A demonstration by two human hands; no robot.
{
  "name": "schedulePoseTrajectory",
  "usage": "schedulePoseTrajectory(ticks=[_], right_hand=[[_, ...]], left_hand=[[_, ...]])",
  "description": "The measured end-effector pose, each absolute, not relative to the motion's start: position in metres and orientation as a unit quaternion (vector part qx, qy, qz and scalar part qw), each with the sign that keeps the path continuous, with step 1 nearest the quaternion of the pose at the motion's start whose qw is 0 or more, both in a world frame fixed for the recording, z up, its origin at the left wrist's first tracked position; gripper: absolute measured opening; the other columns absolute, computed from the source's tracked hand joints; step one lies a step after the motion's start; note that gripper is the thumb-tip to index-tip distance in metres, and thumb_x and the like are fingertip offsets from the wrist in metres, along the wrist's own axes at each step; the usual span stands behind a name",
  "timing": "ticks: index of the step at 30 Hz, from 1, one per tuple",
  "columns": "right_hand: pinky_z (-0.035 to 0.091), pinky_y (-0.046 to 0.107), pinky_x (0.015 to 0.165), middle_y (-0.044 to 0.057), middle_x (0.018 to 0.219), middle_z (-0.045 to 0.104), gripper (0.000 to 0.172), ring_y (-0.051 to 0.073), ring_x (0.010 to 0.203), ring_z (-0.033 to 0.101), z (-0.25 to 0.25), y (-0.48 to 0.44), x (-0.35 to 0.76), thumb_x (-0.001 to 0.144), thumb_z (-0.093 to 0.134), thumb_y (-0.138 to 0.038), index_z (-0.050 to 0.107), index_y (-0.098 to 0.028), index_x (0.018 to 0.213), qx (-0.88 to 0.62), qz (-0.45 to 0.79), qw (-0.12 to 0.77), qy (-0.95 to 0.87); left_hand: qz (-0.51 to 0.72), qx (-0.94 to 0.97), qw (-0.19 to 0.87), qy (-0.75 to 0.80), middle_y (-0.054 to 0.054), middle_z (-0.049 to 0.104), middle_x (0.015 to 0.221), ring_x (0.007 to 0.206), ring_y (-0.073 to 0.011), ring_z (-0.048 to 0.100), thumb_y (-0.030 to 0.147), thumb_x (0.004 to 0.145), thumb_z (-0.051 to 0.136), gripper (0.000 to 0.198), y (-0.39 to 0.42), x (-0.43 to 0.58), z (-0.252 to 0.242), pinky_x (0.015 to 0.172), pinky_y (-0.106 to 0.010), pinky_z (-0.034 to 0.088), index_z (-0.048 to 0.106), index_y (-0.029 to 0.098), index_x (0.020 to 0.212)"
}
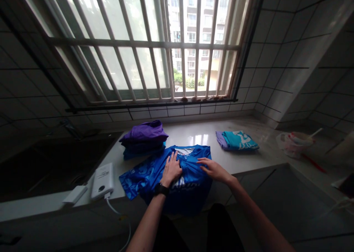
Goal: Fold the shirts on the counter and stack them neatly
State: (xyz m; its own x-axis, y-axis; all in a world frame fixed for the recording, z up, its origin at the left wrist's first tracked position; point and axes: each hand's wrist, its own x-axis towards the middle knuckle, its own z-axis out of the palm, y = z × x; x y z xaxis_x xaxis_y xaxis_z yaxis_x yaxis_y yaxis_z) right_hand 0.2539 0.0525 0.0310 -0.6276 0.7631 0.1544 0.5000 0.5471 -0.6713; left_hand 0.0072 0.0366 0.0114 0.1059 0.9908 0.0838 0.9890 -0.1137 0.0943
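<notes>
A blue jersey point(155, 171) with white lettering lies spread on the counter, its lower part hanging over the front edge. One sleeve reaches out to the left, while the right side looks folded in. My left hand point(171, 169), with a black watch at the wrist, rests flat on the jersey just below the collar, fingers spread. Over the jersey's right side is my right hand point(215, 170), fingers stretched to the left and slightly apart; whether it touches the cloth I cannot tell.
Behind the left sleeve sits a pile of purple and blue clothes point(145, 137). Folded teal and lilac garments point(239, 140) lie at the right. A white power bank point(103, 181) with a cable and a small white box point(75, 194) stand beside the dark sink point(55, 163). A plastic bag point(293, 143) is far right.
</notes>
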Motion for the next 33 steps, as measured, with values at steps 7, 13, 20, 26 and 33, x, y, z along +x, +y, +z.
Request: schedulePoseTrajectory(ticks=[7,13,20,26,33], right_hand=[[0.033,0.057,0.119,0.010,0.162,0.039,0.050,0.034,0.151,0.033,0.001,0.054,0.251,0.102,0.043,-0.036,0.051,-0.024,0.150,-0.464,0.128,0.104,-0.870],[0.030,0.058,0.119,0.009,0.163,0.039,0.053,0.032,0.150,0.035,0.005,0.068,0.235,0.100,0.044,-0.031,0.047,-0.026,0.152,-0.513,0.105,0.135,-0.841],[0.018,0.062,0.122,0.009,0.166,0.030,0.054,0.033,0.154,0.024,-0.005,0.051,0.211,0.102,0.041,-0.040,0.045,-0.026,0.154,-0.516,0.088,0.126,-0.843],[0.018,0.058,0.123,0.007,0.165,0.032,0.053,0.031,0.154,0.025,-0.004,0.052,0.216,0.102,0.040,-0.039,0.046,-0.026,0.153,-0.510,0.103,0.126,-0.844],[0.018,0.055,0.123,0.007,0.164,0.036,0.052,0.029,0.153,0.027,-0.006,0.051,0.215,0.102,0.040,-0.039,0.049,-0.024,0.152,-0.512,0.104,0.139,-0.841]], left_hand=[[0.070,0.742,0.015,0.666,-0.011,0.032,0.166,0.155,-0.0333,0.026,0.045,0.097,0.047,0.058,0.039,0.007,0.010,0.123,-0.051,0.027,0.050,0.024,0.151],[0.076,0.734,0.009,0.675,-0.008,0.034,0.166,0.154,-0.0330,0.026,0.051,0.098,0.047,0.060,0.040,0.008,0.007,0.123,-0.049,0.027,0.046,0.029,0.154],[0.121,0.730,-0.099,0.665,-0.015,0.050,0.154,0.145,-0.0333,0.042,0.040,0.104,0.035,0.053,0.015,0.016,0.033,0.121,-0.053,0.027,0.049,0.018,0.150],[0.037,0.542,-0.008,0.839,-0.024,0.068,0.121,0.112,-0.0325,0.064,0.022,0.101,0.033,0.037,-0.012,-0.083,0.065,0.094,-0.043,0.050,0.062,0.007,0.118],[0.068,0.545,0.148,0.823,-0.017,0.073,0.104,0.113,-0.0399,0.062,0.041,0.062,0.085,0.044,-0.010,-0.163,0.072,0.092,-0.043,0.049,0.064,0.012,0.088]])
